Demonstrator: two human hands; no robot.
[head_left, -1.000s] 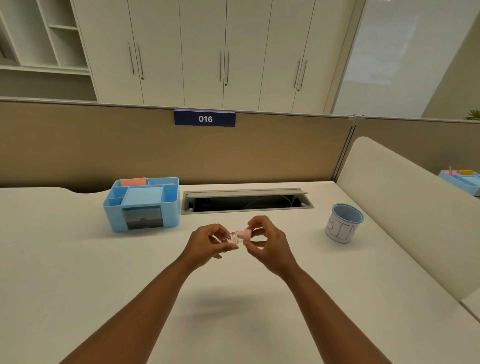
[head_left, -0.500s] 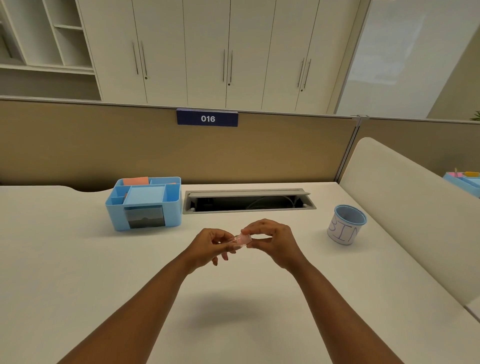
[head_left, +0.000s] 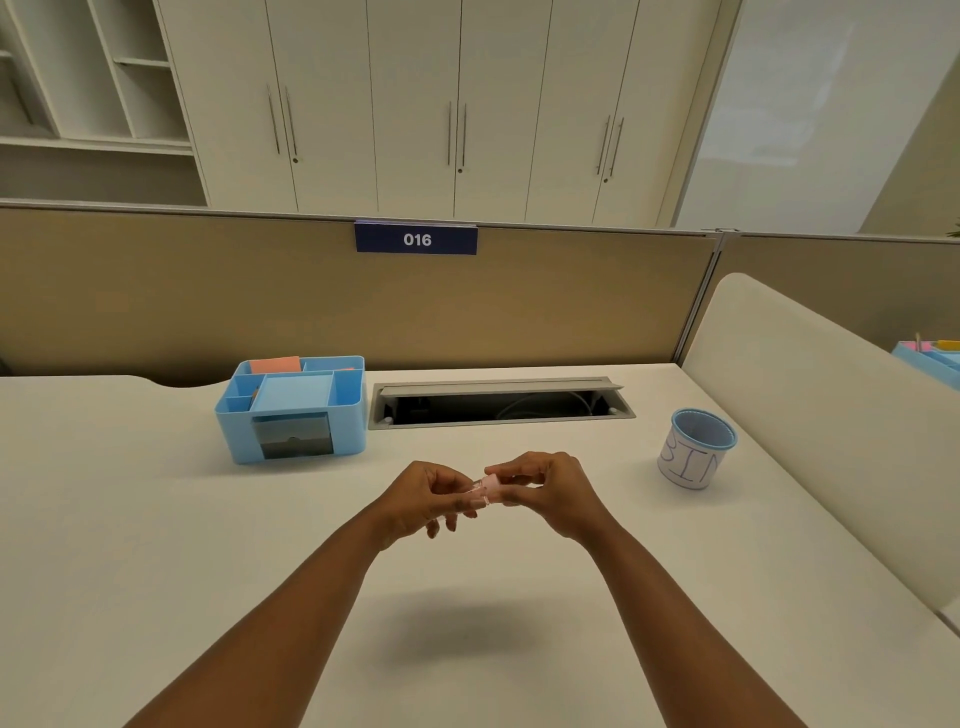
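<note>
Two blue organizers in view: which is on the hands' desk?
The blue organizer left of the cable slot; the other organizer sits past the white divider, at the right edge.

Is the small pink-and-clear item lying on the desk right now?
No, the left hand and right hand pinch the small pink-and-clear item between them, raised above the desk.
</note>
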